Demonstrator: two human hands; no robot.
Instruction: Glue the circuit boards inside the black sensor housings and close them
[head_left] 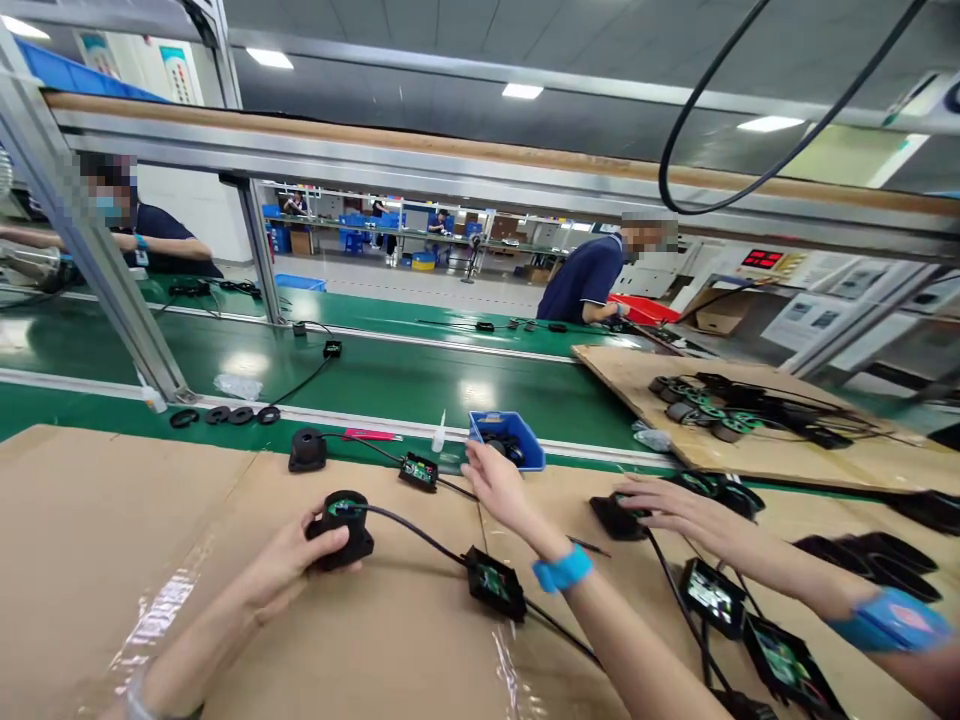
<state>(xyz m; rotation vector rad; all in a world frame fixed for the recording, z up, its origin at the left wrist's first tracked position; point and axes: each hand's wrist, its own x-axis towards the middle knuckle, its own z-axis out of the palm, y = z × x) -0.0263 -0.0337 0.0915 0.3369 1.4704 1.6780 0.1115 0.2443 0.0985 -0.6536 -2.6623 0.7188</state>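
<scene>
My left hand (289, 565) is closed round a black round housing (343, 530) with a square base; a green circuit board shows inside its rim. From this housing a black cable leads to an open black box (495, 585) with a circuit board in it, lying on the cardboard. My right hand (501, 488), above a blue wristband, reaches to the near left edge of a small blue bin (529, 450) holding black parts. Its fingers look stretched out, with nothing visible in them. Another housing (307, 450) stands beyond my left hand, wired to a second board box (418, 472).
At the right, a co-worker's hand (667, 505) touches a black housing (615, 515). Near that arm lie more board boxes (712, 597) and cables. Black rings (240, 415) and a small white bottle (439, 432) rest on the green bench. A metal frame bar (450, 170) crosses above.
</scene>
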